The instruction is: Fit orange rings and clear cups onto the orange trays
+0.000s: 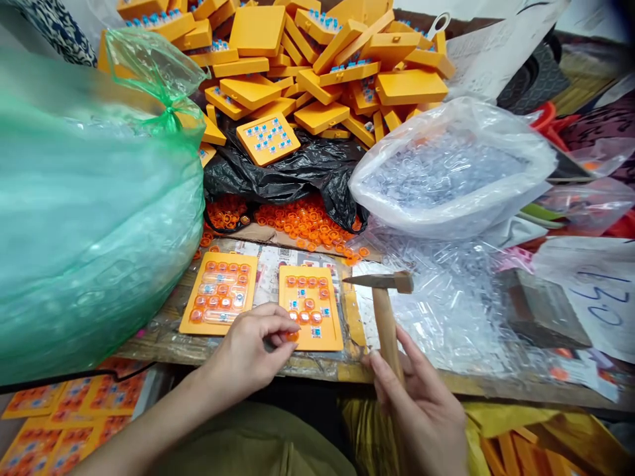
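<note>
My left hand (258,347) pinches a small round orange cap (292,336) at the lower left edge of a yellow square panel (327,334). That panel carries several orange caps and a few bare blue pieces. In my right hand (421,403) is a hammer (384,314), held by its wooden handle with the head up and its thin pointed end toward the left. The hammer head is apart from the panel. Left of this panel lies a second yellow panel (187,324), fitted with orange caps and long clear covers.
Loose orange caps (297,221) lie behind the panels. A pile of yellow panels (258,30) rises at the back, above a black plastic bag (288,175). A bulging green bag (99,244) stands at left. Clear pieces fill a white bag (446,221) at right, near a metal block (543,307).
</note>
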Demonstrator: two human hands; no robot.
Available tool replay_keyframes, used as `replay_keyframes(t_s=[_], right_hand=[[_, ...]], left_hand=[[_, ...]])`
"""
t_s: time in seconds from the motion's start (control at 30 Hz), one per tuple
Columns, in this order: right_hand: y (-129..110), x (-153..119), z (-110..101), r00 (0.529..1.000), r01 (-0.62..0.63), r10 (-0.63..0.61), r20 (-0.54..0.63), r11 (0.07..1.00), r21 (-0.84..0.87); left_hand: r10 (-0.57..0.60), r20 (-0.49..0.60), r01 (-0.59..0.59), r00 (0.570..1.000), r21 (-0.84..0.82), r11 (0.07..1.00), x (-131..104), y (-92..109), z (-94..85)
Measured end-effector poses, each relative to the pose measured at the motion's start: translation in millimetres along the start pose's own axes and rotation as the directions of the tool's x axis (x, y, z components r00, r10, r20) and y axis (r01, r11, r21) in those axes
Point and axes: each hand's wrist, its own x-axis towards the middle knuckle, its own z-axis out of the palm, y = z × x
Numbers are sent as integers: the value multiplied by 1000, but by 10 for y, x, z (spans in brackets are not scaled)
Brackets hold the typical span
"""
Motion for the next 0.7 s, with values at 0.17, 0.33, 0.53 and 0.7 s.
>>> replay_keyframes(t_s=[0.17, 0.33, 0.53, 0.7], right_hand=[[73, -187, -139, 902, 398, -336, 272, 890, -223], [66, -199, -136, 739, 614, -470, 483, 764, -197], [20, -274, -135, 771, 591, -468, 431, 779, -211], [28, -294, -146, 733, 614, -433, 524, 753, -237]], left_hand=[[137, -11, -135, 990, 116, 984, -25, -36, 41], [184, -137, -163, 973, 152, 975, -100, -114, 83], [178, -222, -137, 959, 187, 973, -178, -167, 134], [200, -243, -143, 949, 232, 962, -184, -174, 152]])
